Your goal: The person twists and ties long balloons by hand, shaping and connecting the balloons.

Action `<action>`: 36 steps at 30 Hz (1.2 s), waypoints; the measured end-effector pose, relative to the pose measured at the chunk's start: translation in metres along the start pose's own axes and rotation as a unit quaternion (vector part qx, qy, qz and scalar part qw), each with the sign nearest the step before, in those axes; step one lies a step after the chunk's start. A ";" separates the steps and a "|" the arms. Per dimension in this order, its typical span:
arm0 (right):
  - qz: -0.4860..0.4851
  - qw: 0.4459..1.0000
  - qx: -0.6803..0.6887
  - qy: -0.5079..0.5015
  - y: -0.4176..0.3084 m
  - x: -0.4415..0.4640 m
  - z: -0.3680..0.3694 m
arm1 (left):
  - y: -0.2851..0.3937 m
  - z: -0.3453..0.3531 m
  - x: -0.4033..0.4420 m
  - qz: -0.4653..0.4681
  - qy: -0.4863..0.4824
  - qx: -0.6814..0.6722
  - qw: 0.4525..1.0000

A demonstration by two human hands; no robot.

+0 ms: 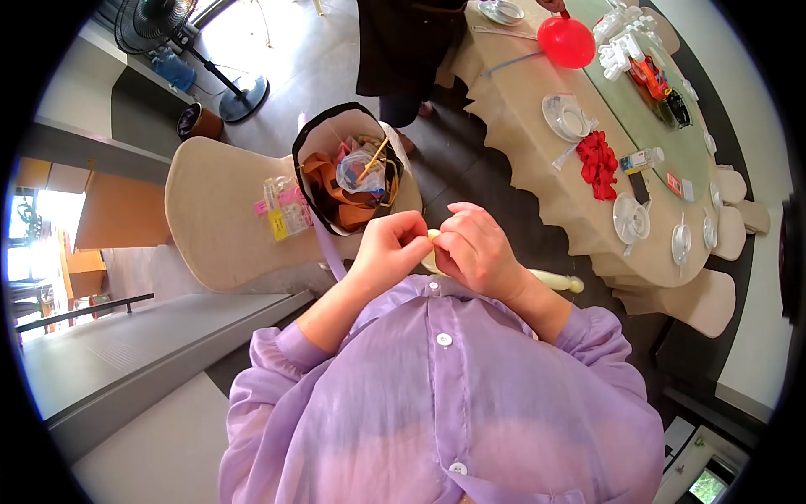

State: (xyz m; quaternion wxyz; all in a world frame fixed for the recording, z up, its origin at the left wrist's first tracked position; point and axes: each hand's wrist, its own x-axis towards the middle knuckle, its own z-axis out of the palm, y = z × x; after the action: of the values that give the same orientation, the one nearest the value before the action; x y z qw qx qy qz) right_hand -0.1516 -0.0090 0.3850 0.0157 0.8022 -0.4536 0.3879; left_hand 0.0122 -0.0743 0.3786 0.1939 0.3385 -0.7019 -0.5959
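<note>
My left hand (391,249) and my right hand (478,252) meet in front of my chest, fingers bent in pinches. Between the fingertips shows a small pale yellow piece (433,235), which both hands grip. A long pale yellow balloon (556,280) sticks out beside my right wrist, its rounded end pointing right; the part behind the hand is hidden. Just beyond my left hand, an open bag (323,210) with a black rim stands on a beige chair (222,227), holding orange material, clear plastic and a yellow stick.
Flat packets (284,210) lie on the chair. A cloth-covered round table (512,109) at right bears wrapped dishes (571,119) and red balloons (597,165). Beyond stands a person (403,50), one hand at a round red balloon (567,42). A fan (243,97) stands at upper left.
</note>
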 end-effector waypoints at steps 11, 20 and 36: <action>0.025 0.998 0.029 0.041 0.006 -0.005 0.001 | -0.004 0.010 -0.010 -0.067 0.029 -0.254 0.964; 0.162 0.979 0.121 0.029 -0.001 0.001 -0.011 | 0.017 0.002 -0.012 0.069 0.087 -0.079 0.991; 0.321 0.902 0.287 0.000 -0.007 0.012 -0.014 | -0.005 -0.001 -0.008 0.166 0.180 0.105 0.964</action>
State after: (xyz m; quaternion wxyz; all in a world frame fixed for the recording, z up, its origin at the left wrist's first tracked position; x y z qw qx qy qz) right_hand -0.1515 -0.0079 0.4051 -0.3407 0.5828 -0.5555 0.4854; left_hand 0.0197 -0.0691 0.3746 0.3768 0.3376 -0.7603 -0.4074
